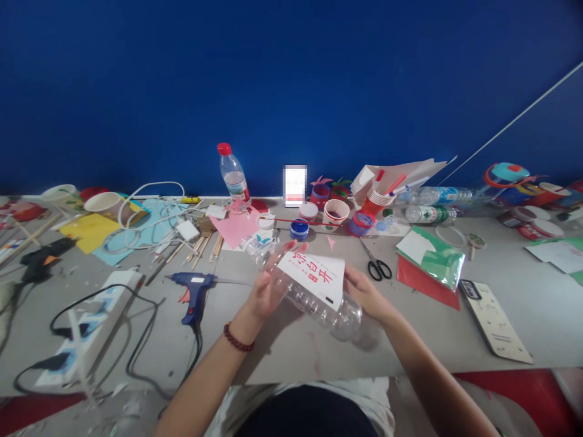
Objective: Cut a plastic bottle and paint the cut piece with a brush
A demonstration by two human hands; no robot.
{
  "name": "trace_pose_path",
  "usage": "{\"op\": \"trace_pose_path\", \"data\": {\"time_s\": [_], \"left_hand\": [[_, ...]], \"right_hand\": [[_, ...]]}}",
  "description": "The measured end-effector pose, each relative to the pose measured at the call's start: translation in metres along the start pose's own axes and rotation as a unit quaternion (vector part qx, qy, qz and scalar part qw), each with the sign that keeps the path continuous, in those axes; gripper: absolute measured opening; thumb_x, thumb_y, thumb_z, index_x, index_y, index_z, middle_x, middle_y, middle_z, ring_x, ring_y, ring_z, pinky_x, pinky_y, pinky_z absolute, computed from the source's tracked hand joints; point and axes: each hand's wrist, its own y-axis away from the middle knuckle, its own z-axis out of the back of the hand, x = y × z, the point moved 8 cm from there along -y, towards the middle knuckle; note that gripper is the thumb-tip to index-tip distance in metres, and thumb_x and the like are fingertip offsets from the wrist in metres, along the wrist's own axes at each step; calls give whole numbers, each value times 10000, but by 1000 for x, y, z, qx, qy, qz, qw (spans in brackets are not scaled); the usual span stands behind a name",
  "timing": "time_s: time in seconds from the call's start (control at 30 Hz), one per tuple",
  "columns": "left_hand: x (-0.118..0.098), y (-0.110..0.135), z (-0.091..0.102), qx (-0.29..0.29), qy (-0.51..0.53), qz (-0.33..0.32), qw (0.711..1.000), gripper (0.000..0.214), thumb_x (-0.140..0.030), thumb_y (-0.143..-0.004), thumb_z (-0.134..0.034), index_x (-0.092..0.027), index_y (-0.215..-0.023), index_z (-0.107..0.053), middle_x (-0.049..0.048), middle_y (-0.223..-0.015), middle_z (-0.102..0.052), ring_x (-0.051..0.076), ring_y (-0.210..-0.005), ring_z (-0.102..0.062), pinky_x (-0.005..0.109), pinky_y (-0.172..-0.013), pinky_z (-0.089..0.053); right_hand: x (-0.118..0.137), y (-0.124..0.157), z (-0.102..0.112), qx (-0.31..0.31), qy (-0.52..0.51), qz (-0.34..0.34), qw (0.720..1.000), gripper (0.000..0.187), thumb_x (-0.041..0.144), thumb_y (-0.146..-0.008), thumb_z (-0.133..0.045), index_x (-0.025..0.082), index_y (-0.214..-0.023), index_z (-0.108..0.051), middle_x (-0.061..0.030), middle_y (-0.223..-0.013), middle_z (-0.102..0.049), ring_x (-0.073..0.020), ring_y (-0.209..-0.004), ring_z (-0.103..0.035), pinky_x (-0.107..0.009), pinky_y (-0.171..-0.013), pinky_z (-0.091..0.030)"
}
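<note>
L hand (264, 293), R hand (364, 292) — both gripping btl (310, 282) — room to tbl edge (314, 377)

The left hand (268, 286) grips a clear ribbed plastic bottle (350, 315), tilted above a grey tabletop (291, 355). The right hand (367, 294) meets the edge of its white label with red characters (314, 274), fingertips hidden. A blue glue gun (195, 284) lies left of the bottle, near a long white power strip (98, 318); black-handled scissors (379, 269) lie to the right. Behind stands a clear bottle with a red cap (235, 181).
</note>
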Motion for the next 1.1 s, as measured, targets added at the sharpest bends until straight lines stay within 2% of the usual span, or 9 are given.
{"op": "trace_pose_path", "data": {"time_s": [0.13, 0.27, 0.47, 0.53, 0.63, 0.77, 0.87, 0.97, 1.1], "left_hand": [[1, 0, -4, 14, -11, 9, 1000, 711, -583, -633, -809, -242, -1243, -680, 93, -1412, -614, 380, -1399, -458, 511, -1147, -385], [2, -2, -4, 10, -23, 7, 1000, 656, -511, -631, -833, -246, -1215, -695, 86, -1395, -628, 358, -1352, -514, 486, -1112, -426], [6, -3, 4, 4, -37, 0, 999, 566, -452, -648, -844, -223, -1148, -705, 89, -1282, -697, 315, -1272, -589, 452, -1085, -451], [7, -2, 9, -13, -35, 2, 999, 566, -465, -636, -853, -212, -1119, -703, 88, -1217, -720, 303, -1196, -636, 440, -1046, -477], [6, -3, 16, -45, -36, -5, 998, 555, -460, -610, -871, -211, -1078, -704, 59, -1093, -745, 265, -1061, -689, 398, -969, -514], [3, -3, 19, -63, -46, -27, 997, 520, -472, -602, -871, -208, -1018, -707, 51, -992, -747, 252, -957, -707, 372, -875, -539], [4, -3, 19, -66, -59, -24, 996, 542, -483, -590, -871, -198, -1017, -698, 61, -982, -743, 262, -931, -705, 377, -845, -542], [7, -2, 18, -51, -64, -6, 997, 561, -496, -604, -863, -193, -1045, -696, 65, -980, -740, 252, -901, -701, 377, -839, -537], [6, -1, 22, -64, -50, -6, 997, 562, -512, -624, -854, -203, -1067, -697, 49, -976, -739, 234, -919, -696, 356, -848, -527]], "right_hand": [[-1, 0, 15, -42, -184, -72, 979, 478, 621, -809, -619, 266, -1103, -742, -51, -1142, -771, -293, -1105, -706, -460, -979, -549], [-3, 6, 21, -79, -311, -107, 941, 467, 635, -766, -604, 300, -1060, -744, -28, -1204, -753, -334, -1242, -633, -540, -1087, -457], [5, 18, -3, -92, -470, -70, 875, 511, 623, -766, -543, 323, -1136, -729, -23, -1251, -732, -358, -1319, -565, -635, -1158, -330], [9, 21, -16, -71, -475, -63, 875, 532, 544, -736, -590, 297, -1191, -714, -54, -1254, -729, -361, -1337, -548, -637, -1186, -281], [11, 24, -20, -70, -433, -16, 899, 669, 553, -681, -641, 288, -1295, -651, -80, -1281, -711, -350, -1382, -504, -626, -1207, -251], [3, 28, -10, -117, -267, 68, 954, 879, 652, -583, -773, 287, -1359, -583, -110, -1350, -664, -349, -1369, -518, -590, -1148, -380], [-6, 28, -12, -160, -122, 38, 979, 733, 424, -567, -904, 251, -1239, -665, -115, -1264, -713, -345, -1289, -591, -562, -1139, -414], [-7, 24, -16, -202, -140, -18, 969, 543, 371, -617, -899, 221, -1109, -723, -98, -1125, -770, -336, -1133, -688, -584, -1077, -482], [-10, 19, -28, -231, -317, -75, 917, 489, 441, -679, -858, 214, -1093, -731, -91, -1034, -792, -336, -996, -742, -579, -907, -599]]}}
